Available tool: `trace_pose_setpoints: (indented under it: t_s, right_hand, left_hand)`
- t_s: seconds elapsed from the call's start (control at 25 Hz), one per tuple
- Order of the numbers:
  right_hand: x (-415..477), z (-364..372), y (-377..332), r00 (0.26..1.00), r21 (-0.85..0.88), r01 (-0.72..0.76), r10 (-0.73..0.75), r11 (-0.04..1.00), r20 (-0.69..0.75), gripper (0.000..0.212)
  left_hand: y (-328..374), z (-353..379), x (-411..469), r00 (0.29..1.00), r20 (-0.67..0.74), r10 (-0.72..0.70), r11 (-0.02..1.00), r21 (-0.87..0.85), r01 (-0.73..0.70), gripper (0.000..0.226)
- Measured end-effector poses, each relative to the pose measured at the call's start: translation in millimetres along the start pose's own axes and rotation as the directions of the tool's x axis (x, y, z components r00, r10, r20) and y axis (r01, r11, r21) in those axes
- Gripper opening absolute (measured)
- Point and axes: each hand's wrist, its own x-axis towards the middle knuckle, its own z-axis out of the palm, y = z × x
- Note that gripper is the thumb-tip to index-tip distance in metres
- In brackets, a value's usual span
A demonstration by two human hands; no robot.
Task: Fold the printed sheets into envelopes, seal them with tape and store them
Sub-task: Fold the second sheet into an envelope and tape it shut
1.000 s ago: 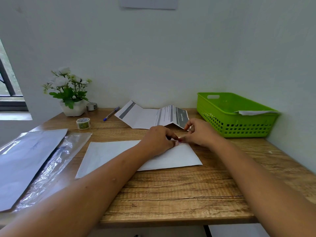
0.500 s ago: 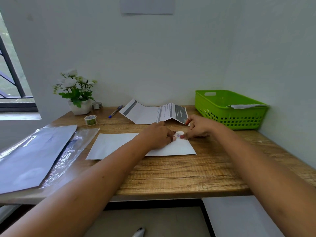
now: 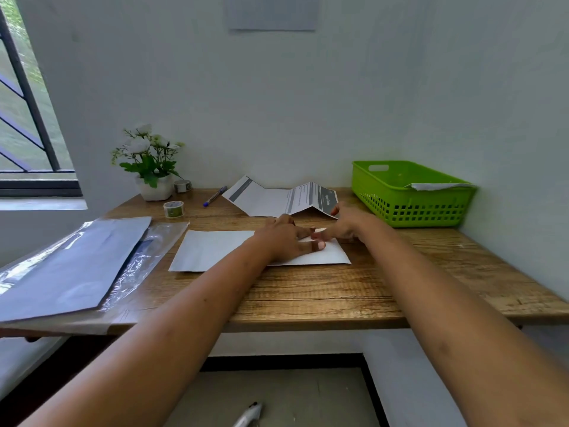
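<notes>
A white envelope (image 3: 215,251) lies flat on the wooden desk (image 3: 308,294). My left hand (image 3: 284,240) rests on its right half, fingers stretched out and pressing the paper. My right hand (image 3: 349,224) is at the envelope's far right corner, its thumb reaching left to touch the paper beside my left fingertips. Behind the hands a printed sheet (image 3: 274,200) stands creased in a zigzag. A green basket (image 3: 385,195) at the right holds a folded white envelope (image 3: 440,186). One tape roll (image 3: 174,208) sits at the back left, and a second tape roll (image 3: 182,185) is beside the plant pot.
A potted plant with white flowers (image 3: 147,164) and a blue pen (image 3: 214,196) are at the back. A clear plastic sleeve with grey sheets (image 3: 70,266) overhangs the desk's left front. Walls close the back and right. A pale object (image 3: 249,414) lies on the floor.
My left fingers have uncurled and now lie flat on the envelope. My right hand stays at the far right corner. The view has pulled back and tilted up.
</notes>
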Motion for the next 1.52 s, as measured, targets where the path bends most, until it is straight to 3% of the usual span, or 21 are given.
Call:
trace_pose_setpoints:
  t_s: [0.12,0.24,0.32,0.44,0.64,0.72,0.96,1.08,1.2,1.28,1.36,1.44,1.52]
  right_hand:
    - [2.4,-9.4,6.2,0.997,0.008,-0.023,0.022,1.0,0.071,0.094]
    - [3.4,-13.1,10.3,0.995,0.163,-0.035,0.019,0.986,0.095,0.089]
    - [6.6,-6.7,9.3,1.0,0.096,-0.013,0.011,0.995,0.017,0.086]
    - [9.7,3.2,3.9,0.995,-0.002,0.01,-0.01,1.0,-0.099,0.076]
    - [16.1,15.2,5.6,0.963,0.0,-0.002,0.002,1.0,-0.27,0.08]
    - [13.9,12.8,2.7,0.967,-0.048,0.004,-0.016,0.999,-0.254,0.085]
    - [-1.0,-8.0,9.6,1.0,-0.089,0.013,-0.012,0.996,0.017,0.093]
    - [-4.8,-4.5,7.5,1.0,-0.052,0.011,-0.012,0.999,-0.012,0.091]
    - [-17.6,-1.0,-5.0,0.996,-0.087,0.038,-0.045,0.995,-0.077,0.093]
    - [-29.8,-2.0,-10.8,0.996,-0.046,0.086,-0.087,0.995,-0.019,0.094]
    - [-40.8,0.2,-12.6,0.991,0.001,0.137,-0.137,0.991,0.009,0.095]
    - [-47.2,12.3,-12.5,0.988,-0.173,0.156,-0.155,0.973,0.017,0.095]
    - [-52.3,30.5,-10.4,0.989,-0.371,0.147,-0.149,0.917,0.024,0.089]
  left_hand:
    - [-0.8,1.6,-1.4,1.0,-0.008,-0.007,0.999,0.036,0.007,0.075]
    - [1.5,8.8,-9.8,0.989,-0.15,-0.005,1.0,0.023,0.009,0.081]
    - [1.8,10.3,-10.7,0.983,-0.181,-0.018,1.0,-0.029,0.013,0.085]
    - [3.0,7.2,-9.1,0.992,-0.12,-0.037,0.999,-0.032,0.033,0.082]
    - [6.5,5.0,-12.8,0.994,-0.089,-0.058,0.998,0.011,0.059,0.078]
    - [5.9,4.1,-12.9,0.995,-0.078,-0.059,0.998,0.012,0.06,0.076]
    - [1.7,4.5,-7.5,0.998,-0.014,-0.056,0.997,0.052,0.057,0.073]
    - [2.9,4.1,-6.5,0.998,0.0,-0.063,0.997,0.053,0.063,0.077]
    - [6.6,-6.2,-24.9,0.995,-0.036,-0.097,0.993,-0.077,0.094,0.076]
    - [-14.1,-14.2,-41.3,0.967,-0.162,-0.198,0.974,-0.146,0.175,0.064]
    - [-51.4,-25.0,-60.3,0.883,-0.252,-0.396,0.916,-0.172,0.362,0.057]
    - [-81.7,-26.4,-81.0,0.775,-0.161,-0.611,0.789,-0.206,0.579,0.066]
    - [-87.2,-21.5,-96.5,0.724,-0.044,-0.688,0.713,-0.224,0.664,0.074]
